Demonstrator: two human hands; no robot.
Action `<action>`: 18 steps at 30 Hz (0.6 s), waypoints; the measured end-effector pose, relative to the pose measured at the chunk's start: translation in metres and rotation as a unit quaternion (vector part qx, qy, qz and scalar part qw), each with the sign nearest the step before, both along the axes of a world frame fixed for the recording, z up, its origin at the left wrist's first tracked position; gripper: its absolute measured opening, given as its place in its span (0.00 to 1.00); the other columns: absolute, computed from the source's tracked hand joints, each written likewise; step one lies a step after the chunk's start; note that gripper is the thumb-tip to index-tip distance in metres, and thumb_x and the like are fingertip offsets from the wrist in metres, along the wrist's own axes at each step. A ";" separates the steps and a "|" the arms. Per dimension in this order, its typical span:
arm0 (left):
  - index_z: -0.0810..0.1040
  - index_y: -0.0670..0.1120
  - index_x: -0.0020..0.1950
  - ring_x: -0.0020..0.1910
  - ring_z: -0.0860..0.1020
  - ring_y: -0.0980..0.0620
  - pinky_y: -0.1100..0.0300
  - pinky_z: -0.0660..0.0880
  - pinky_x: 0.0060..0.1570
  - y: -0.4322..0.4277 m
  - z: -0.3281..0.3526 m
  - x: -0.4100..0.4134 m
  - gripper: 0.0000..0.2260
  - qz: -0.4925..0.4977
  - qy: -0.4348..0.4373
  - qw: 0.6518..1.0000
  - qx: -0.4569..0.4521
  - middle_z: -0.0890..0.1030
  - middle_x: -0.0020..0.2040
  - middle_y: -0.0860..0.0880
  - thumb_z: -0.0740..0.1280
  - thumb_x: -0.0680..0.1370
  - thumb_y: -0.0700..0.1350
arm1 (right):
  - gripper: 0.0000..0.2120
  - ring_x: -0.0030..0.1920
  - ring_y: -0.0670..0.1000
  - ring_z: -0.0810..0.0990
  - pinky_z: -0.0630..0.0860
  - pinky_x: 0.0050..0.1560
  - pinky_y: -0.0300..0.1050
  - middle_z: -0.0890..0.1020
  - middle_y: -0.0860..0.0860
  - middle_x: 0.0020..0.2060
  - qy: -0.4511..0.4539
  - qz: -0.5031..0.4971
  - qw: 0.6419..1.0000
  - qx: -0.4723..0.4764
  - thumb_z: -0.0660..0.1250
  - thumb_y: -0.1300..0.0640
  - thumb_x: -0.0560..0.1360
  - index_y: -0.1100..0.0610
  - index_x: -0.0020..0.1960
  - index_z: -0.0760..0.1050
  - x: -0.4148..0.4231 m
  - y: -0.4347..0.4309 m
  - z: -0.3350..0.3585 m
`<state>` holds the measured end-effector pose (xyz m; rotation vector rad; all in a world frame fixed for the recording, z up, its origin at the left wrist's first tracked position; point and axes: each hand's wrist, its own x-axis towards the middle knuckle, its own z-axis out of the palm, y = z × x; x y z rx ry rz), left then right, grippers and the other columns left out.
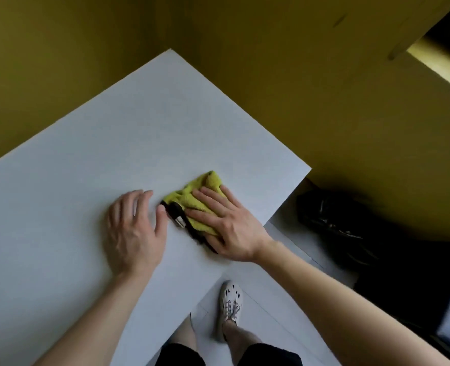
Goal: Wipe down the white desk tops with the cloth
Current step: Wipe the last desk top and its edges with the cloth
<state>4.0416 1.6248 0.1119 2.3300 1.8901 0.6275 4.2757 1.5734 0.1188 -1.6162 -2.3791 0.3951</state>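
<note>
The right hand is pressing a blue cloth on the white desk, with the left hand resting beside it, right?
Not blue: the head view shows a yellow-green cloth. The right hand does press it on the white desk, with the left hand resting beside it.

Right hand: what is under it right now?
The yellow cloth, pressed flat on the white desk top by the right hand. The cloth's part beneath the palm is hidden.

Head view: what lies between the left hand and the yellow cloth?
In the head view, a black strip with a pale tag lies along the cloth edge, close to the left hand thumb; otherwise bare desk top.
</note>
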 end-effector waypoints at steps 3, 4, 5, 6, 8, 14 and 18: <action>0.79 0.43 0.71 0.71 0.75 0.36 0.39 0.70 0.71 -0.025 -0.009 0.019 0.18 -0.010 0.012 1.000 -0.014 0.78 0.71 0.41 0.63 0.86 0.52 | 0.32 0.87 0.55 0.57 0.52 0.86 0.66 0.64 0.53 0.85 -0.017 -0.100 0.995 0.006 0.67 0.50 0.78 0.48 0.82 0.71 0.078 0.009 -0.004; 0.78 0.43 0.72 0.74 0.73 0.35 0.38 0.69 0.74 -0.030 -0.013 0.021 0.19 -0.011 0.022 1.000 -0.014 0.77 0.73 0.41 0.62 0.87 0.52 | 0.32 0.87 0.56 0.58 0.53 0.84 0.69 0.66 0.54 0.85 -0.015 -0.194 0.981 0.011 0.66 0.50 0.77 0.48 0.81 0.72 0.101 0.017 -0.005; 0.77 0.42 0.73 0.76 0.72 0.35 0.38 0.67 0.76 -0.034 -0.017 0.022 0.20 -0.011 0.031 0.999 -0.011 0.76 0.75 0.40 0.62 0.87 0.52 | 0.32 0.86 0.58 0.59 0.55 0.83 0.70 0.67 0.55 0.84 -0.008 -0.278 0.960 0.016 0.66 0.50 0.76 0.49 0.80 0.73 0.117 0.022 -0.004; 0.77 0.42 0.74 0.77 0.71 0.35 0.38 0.65 0.77 -0.035 -0.020 0.022 0.20 -0.011 0.038 0.999 -0.005 0.75 0.75 0.40 0.62 0.86 0.53 | 0.31 0.86 0.60 0.60 0.54 0.83 0.71 0.68 0.57 0.83 -0.003 -0.341 0.940 0.026 0.65 0.50 0.76 0.49 0.80 0.74 0.124 0.026 -0.005; 0.77 0.43 0.73 0.77 0.70 0.35 0.38 0.65 0.77 -0.033 -0.021 0.024 0.20 -0.001 0.047 0.999 0.001 0.75 0.75 0.40 0.63 0.86 0.53 | 0.32 0.85 0.61 0.61 0.51 0.85 0.69 0.69 0.59 0.82 0.013 -0.419 0.907 0.038 0.65 0.49 0.75 0.50 0.79 0.74 0.101 0.027 -0.010; 0.77 0.44 0.73 0.77 0.70 0.36 0.39 0.66 0.76 -0.032 -0.020 0.025 0.20 0.010 0.050 0.999 -0.008 0.74 0.76 0.41 0.65 0.84 0.52 | 0.33 0.86 0.60 0.60 0.51 0.85 0.67 0.66 0.58 0.84 0.060 -0.162 0.985 0.009 0.70 0.49 0.75 0.51 0.80 0.74 -0.031 -0.048 -0.002; 0.77 0.44 0.73 0.77 0.70 0.36 0.38 0.66 0.76 -0.032 -0.022 0.024 0.20 0.017 0.046 0.999 -0.008 0.74 0.76 0.41 0.65 0.84 0.52 | 0.32 0.86 0.57 0.60 0.51 0.85 0.67 0.67 0.55 0.84 0.034 -0.151 0.988 0.012 0.69 0.49 0.75 0.49 0.80 0.74 0.059 -0.023 -0.015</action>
